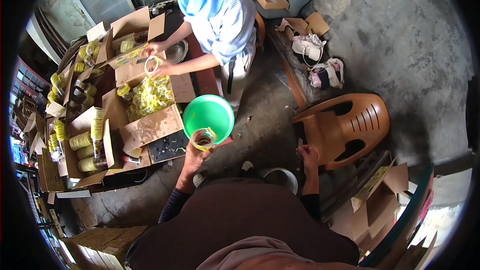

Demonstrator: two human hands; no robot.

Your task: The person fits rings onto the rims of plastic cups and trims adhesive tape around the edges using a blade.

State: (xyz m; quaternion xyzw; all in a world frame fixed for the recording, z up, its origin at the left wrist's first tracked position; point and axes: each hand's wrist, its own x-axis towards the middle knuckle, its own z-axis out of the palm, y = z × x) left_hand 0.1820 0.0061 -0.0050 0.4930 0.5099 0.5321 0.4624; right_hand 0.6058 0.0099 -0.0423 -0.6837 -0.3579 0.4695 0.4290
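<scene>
My left hand (pixel 196 158) is wrapped round a clear, round plastic container (pixel 203 140) with yellow strips about its rim. It overlaps the near edge of a bright green basin (pixel 206 112) in view. My right hand (pixel 309 155) is off to the right, beside a brown plastic chair (pixel 345 125), its fingers closed; a small pale bit shows at the fingertips, too small to name. Left of the basin, an open cardboard box (pixel 152 129) holds a heap of yellow and clear strips (pixel 150 95).
Across the table a co-worker (pixel 220 30) holds a clear round container (pixel 152 64) in both hands. Cardboard boxes (pixel 111 145) with stacked yellow-rimmed containers (pixel 98 125) stand at left. A metal bowl (pixel 282 174) is by my feet; more open boxes (pixel 382 200) stand at lower right.
</scene>
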